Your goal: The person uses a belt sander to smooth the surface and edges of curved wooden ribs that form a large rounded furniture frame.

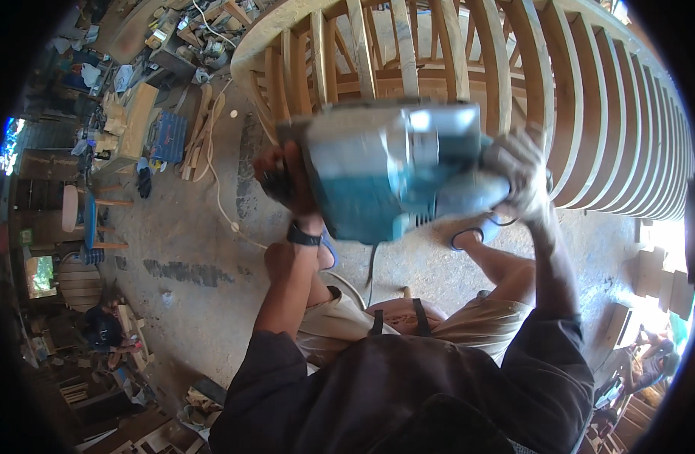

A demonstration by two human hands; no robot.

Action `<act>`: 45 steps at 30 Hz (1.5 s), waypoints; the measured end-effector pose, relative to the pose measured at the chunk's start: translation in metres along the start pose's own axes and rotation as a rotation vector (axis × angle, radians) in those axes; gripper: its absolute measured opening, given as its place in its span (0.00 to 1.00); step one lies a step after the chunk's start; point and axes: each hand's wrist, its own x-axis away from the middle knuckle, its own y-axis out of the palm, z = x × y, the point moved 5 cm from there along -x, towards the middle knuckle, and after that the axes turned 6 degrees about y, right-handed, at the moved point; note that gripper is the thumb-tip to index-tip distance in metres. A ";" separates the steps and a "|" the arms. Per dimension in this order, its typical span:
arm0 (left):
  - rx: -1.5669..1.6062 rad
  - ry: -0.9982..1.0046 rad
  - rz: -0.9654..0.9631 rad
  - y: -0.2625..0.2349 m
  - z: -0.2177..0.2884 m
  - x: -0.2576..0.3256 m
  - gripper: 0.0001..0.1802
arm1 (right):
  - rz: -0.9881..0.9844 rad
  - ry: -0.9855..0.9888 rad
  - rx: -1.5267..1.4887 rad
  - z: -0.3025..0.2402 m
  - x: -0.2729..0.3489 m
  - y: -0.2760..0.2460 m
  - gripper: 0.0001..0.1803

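A teal and grey belt sander (393,174), blurred by motion, is held up in front of me between both hands. My left hand (285,181), a dark band on its wrist, is closed round the grip at the sander's left end. At the other end my right hand (523,172), which looks dusty, wraps the rear handle. Just beyond the sander stands a large curved wooden frame (567,98) with many evenly spaced slats. The sander overlaps its near slats in view; whether it touches them I cannot tell. A dark cord (372,276) hangs below the sander.
A pale cable (211,174) snakes over the concrete floor at left. Beyond it are wooden strips (204,132), a blue crate (168,138), a cluttered workbench (139,121) and a blue chair (93,219). Other people (104,329) sit at lower left and far right.
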 end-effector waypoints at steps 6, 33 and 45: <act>0.631 -0.002 0.225 0.056 0.035 -0.119 0.12 | 0.089 0.165 -0.023 0.046 -0.094 -0.028 0.22; 0.409 -0.101 -0.114 0.000 0.065 -0.092 0.10 | 0.012 0.253 0.018 -0.009 -0.056 -0.006 0.18; 0.445 0.269 -0.040 -0.019 0.058 -0.003 0.08 | 0.204 0.557 0.125 -0.052 0.042 0.017 0.15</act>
